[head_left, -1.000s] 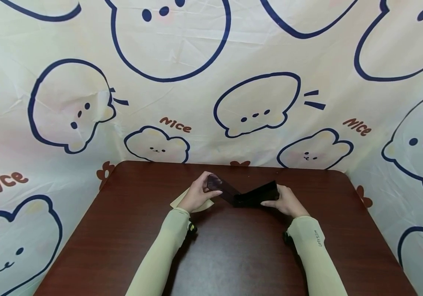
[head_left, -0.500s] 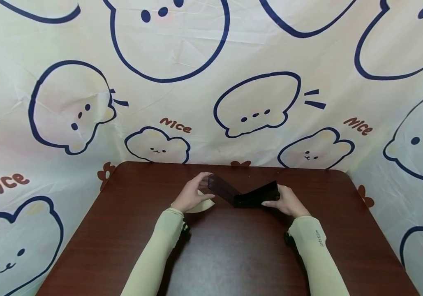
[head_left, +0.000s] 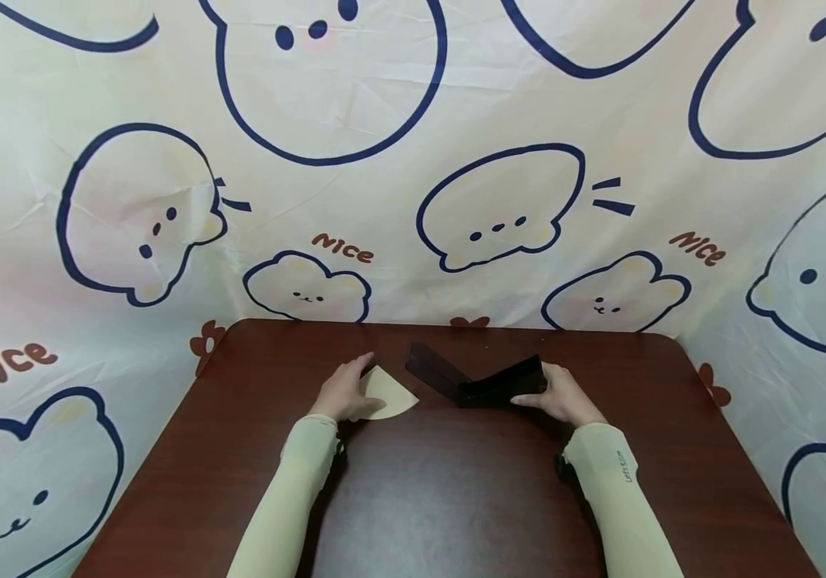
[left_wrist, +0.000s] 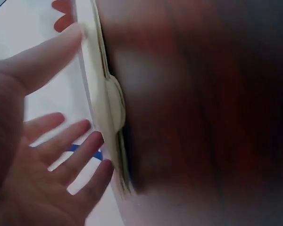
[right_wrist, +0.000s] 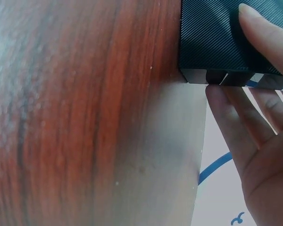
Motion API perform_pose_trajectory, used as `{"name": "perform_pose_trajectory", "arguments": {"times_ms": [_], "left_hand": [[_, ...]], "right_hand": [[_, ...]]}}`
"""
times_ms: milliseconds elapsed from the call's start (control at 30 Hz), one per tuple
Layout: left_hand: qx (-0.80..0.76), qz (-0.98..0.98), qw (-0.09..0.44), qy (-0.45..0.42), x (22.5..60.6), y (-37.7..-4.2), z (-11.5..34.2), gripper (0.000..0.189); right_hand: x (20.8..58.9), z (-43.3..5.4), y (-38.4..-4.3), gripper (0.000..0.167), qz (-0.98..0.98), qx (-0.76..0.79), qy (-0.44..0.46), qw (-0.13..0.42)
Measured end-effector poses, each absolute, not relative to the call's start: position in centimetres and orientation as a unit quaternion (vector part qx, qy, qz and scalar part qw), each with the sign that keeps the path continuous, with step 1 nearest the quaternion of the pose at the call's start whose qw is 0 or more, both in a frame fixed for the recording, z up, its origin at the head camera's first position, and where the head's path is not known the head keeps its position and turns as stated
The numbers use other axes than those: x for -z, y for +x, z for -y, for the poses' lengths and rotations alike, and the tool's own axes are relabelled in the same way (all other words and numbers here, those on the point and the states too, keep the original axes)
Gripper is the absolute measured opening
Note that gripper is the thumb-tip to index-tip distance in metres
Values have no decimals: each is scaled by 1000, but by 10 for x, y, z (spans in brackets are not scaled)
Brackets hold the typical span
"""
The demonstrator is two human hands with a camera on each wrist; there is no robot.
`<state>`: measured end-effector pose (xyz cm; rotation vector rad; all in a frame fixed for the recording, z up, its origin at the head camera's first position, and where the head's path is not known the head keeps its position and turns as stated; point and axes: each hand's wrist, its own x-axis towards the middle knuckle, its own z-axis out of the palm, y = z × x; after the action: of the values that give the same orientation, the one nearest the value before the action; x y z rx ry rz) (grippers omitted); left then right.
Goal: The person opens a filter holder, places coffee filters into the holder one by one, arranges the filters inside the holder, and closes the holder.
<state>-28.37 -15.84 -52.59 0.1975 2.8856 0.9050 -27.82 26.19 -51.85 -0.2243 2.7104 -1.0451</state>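
Note:
A stack of cream, fan-shaped coffee filter papers (head_left: 392, 395) lies on the left part of the table. My left hand (head_left: 343, 389) is at its left side, thumb and fingers spread. In the left wrist view the thumb reaches the edge of the filter papers (left_wrist: 95, 70), with the fingertips close below. To the right is a black box (head_left: 505, 384) whose dark see-through lid (head_left: 433, 371) stands tilted open to the left. My right hand (head_left: 566, 393) grips the box's right end, with the thumb over the ribbed side (right_wrist: 217, 37) and fingers underneath in the right wrist view.
The brown wooden table (head_left: 456, 498) has its far edge just behind the box and papers. A cloth printed with cartoon bears (head_left: 384, 201) hangs behind the table and along both sides.
My left hand has let go of the box's lid and moved left and toward me to the filter papers. The lid stays open, and my right hand keeps holding the box in place.

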Motion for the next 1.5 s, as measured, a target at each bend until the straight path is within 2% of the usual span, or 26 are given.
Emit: {"name": "perform_pose_trajectory", "arguments": {"times_ms": [100,467,633,800,933,1067,1167,1333,1500], "left_hand": [[-288,-954,67,53,527,-281,160,98],[-274,-959,34,69,524,-283,158,87],[-284,-955,25,79,526,-283,156,87],[-292,-951,0,98,526,-283,154,92],[-300,-948,-18,107,527,-283,151,101],[-319,-941,-29,107,527,-280,149,102],[-318,-941,-33,112,525,-277,150,93],[-310,-941,-56,124,521,-275,155,68],[-345,-928,-93,109,518,-276,160,43]], "right_hand": [[518,-261,-278,96,-924,357,-78,113],[514,-258,-281,89,-924,358,-78,113],[516,-258,-281,66,-922,363,-83,109],[516,-258,-280,54,-922,364,-89,99],[516,-259,-278,68,-921,365,-88,101],[517,-260,-277,72,-921,367,-87,100],[518,-260,-277,73,-922,365,-86,99],[518,-260,-276,91,-923,362,-77,110],[518,-261,-275,93,-921,365,-78,112]]}}
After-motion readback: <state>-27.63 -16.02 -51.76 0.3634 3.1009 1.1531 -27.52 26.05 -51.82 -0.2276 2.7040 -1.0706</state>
